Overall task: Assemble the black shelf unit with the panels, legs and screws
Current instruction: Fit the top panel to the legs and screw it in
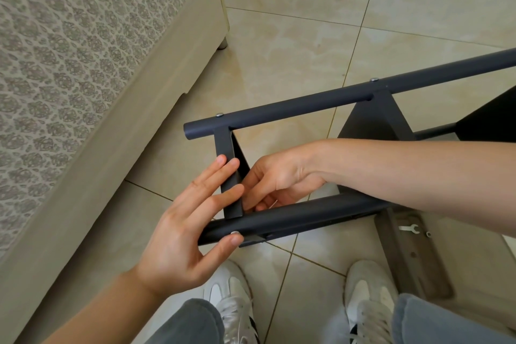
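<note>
Shelf unit (307,109) is lying on its side on the tiles, centre frame. Left hand (181,234) is bracing it with fingers straight and spread: fingertips (223,160) pressing the end panel (229,145), thumb touching the screw (234,232) in the near leg (307,213). Right hand (279,181) is reaching in behind that panel at the leg joint, fingers curled; can't tell what they're pinching. White wrench (409,228) is sitting on a loose panel (418,265), lower right.

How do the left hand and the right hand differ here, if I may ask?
The left hand is flat, straight fingers against the panel edge, thumb on the near leg; the right hand curls its fingers behind that panel. The left hand enters from below, the right hand from the side. Both are bare.
</note>
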